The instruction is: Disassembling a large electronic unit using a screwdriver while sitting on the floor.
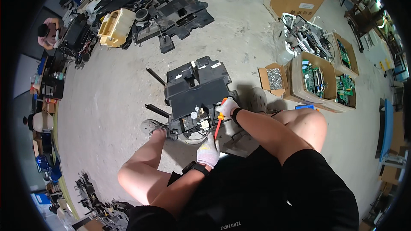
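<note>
On the floor (107, 94), before the wearer (257, 188): black machine unit (197, 86). Left gloved hand (208, 152) at lower end of red screwdriver (218, 127), grip undeterminable. Right gloved hand (229, 107) closed around its upper end. Farther right, carton (278, 92) of small metal parts (274, 78).

The left forearm (184, 187) angles up and inward to the gloved left hand (208, 151), its grip unclear, while the right forearm (259, 129) reaches leftward, the gloved right hand (229, 107) farther forward, fingers curled closed.
</note>
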Demonstrator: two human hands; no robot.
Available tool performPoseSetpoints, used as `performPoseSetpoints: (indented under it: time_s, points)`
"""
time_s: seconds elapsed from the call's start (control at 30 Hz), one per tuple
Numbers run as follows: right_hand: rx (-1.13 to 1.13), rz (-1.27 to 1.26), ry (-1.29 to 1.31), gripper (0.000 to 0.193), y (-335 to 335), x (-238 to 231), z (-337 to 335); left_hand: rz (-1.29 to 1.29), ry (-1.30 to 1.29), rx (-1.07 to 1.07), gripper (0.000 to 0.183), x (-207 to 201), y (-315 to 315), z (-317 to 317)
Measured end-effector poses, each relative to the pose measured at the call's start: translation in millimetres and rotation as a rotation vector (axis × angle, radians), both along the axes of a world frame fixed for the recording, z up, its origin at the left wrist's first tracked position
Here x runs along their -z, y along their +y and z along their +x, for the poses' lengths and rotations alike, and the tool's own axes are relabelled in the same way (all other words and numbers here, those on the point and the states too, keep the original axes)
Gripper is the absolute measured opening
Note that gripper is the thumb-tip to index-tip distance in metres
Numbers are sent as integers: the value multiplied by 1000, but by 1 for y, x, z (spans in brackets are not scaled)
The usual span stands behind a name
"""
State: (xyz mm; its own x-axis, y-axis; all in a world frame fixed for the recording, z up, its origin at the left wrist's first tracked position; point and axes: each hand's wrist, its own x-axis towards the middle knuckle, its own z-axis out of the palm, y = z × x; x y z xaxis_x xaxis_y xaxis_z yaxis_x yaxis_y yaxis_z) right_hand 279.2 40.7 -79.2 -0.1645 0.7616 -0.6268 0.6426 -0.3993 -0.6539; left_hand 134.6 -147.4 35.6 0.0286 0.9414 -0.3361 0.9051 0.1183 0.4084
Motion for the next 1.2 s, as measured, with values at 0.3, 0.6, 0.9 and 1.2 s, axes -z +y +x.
performPoseSetpoints:
  time_s: [0.3,0.6,0.9,1.2]
  points:
    - [-176,-145,-116,19,9,-33,5,-263,-378,28,54,-27,5,15]
    - [8,-32,61,21,7,81,15,-360,-647,-181,53,-18,24,8]
    - [-1085,344,-800,15,2,10,-22,-560,-599,-108,66,-42,28,2]
    - [-1105,168,-822,31,5,-29,-27,-608,-712,-92,71,-16,24,11]
